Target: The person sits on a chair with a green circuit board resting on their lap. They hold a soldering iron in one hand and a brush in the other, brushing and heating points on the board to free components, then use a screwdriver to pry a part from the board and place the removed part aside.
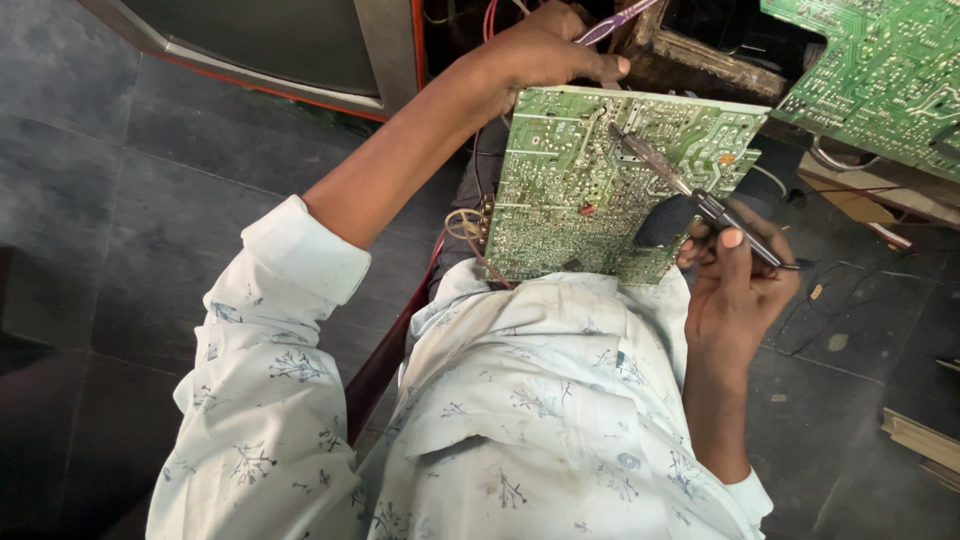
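Observation:
A green circuit board (570, 190) rests solder-side up on my lap. My left hand (535, 50) grips its far top-left corner and also holds a purple-handled tool (615, 20) that points up to the right. My right hand (735, 275) holds a soldering iron (690, 195) by its dark handle. The iron's metal tip touches the board near its upper middle.
A second green circuit board (880, 70) lies at the top right. A grey cabinet with a red edge (300, 60) stands at the top left. Wires (465, 225) hang off the board's left edge. The floor is dark tile, with cables and scraps on the right.

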`<state>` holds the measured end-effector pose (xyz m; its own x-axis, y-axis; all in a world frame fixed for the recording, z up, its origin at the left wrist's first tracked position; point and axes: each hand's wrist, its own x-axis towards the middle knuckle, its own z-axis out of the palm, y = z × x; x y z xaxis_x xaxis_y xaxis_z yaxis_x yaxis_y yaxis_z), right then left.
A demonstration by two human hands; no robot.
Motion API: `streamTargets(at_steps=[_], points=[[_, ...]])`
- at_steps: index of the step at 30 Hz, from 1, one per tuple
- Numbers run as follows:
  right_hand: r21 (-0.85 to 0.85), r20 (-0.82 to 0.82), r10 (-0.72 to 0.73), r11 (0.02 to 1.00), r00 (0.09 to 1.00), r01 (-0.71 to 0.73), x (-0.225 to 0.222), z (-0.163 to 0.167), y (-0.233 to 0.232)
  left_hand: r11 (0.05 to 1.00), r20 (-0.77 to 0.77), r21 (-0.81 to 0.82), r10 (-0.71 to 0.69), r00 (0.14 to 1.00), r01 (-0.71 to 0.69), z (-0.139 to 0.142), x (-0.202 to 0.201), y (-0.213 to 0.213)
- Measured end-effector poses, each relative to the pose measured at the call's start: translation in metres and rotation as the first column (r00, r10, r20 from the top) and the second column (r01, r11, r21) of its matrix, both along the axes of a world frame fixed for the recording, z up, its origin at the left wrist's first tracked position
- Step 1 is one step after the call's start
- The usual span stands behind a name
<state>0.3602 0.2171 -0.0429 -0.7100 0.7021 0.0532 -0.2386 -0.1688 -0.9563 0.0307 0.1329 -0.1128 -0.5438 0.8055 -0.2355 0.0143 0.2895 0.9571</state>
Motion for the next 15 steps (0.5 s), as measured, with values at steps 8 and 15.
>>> streamTargets(at_steps=[8,15], points=[[0.146,0.022,-0.033,0.989,0.999,0.030,0.0013,0.0030,-0.0093,0.999,-0.022,0.040,0.033,0.999,-0.032,-0.0078,-0.0004,-0.0050],[0.090,0.021,-0.017,0.996,1.000,0.015,0.0012,0.0015,-0.0074,0.998,-0.155,-0.027,-0.055,0.986,0.051,-0.0026,-0.0031,-0.0025]])
